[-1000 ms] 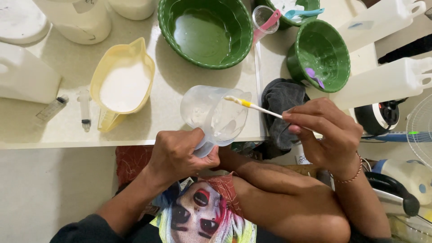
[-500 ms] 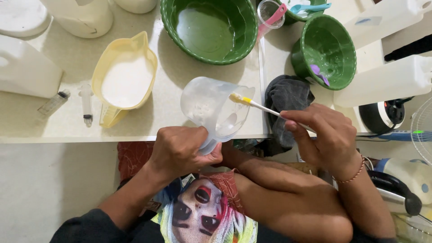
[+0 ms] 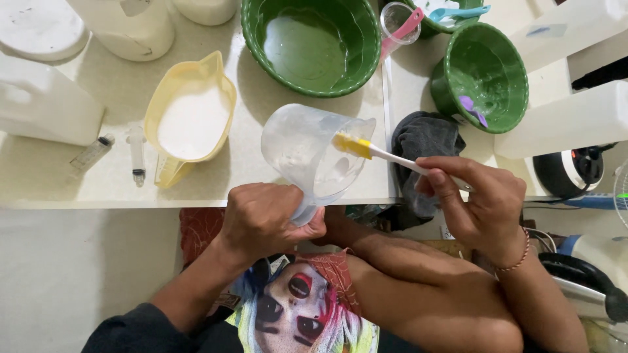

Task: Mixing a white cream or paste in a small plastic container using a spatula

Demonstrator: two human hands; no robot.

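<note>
Fingers of the left hand stay clamped on the clear plastic measuring jug, tilted above the table; right hand pinches a yellow-bristled white toothbrush, now pushed slightly deeper inside the rim.

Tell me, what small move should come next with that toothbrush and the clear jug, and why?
Probably push the toothbrush deeper into the clear jug and scrub its inner wall. The left hand grips the jug by its base, tilted with its mouth toward the right hand, and the yellow bristles sit only at the rim, so the inside looks not yet reached.
</note>
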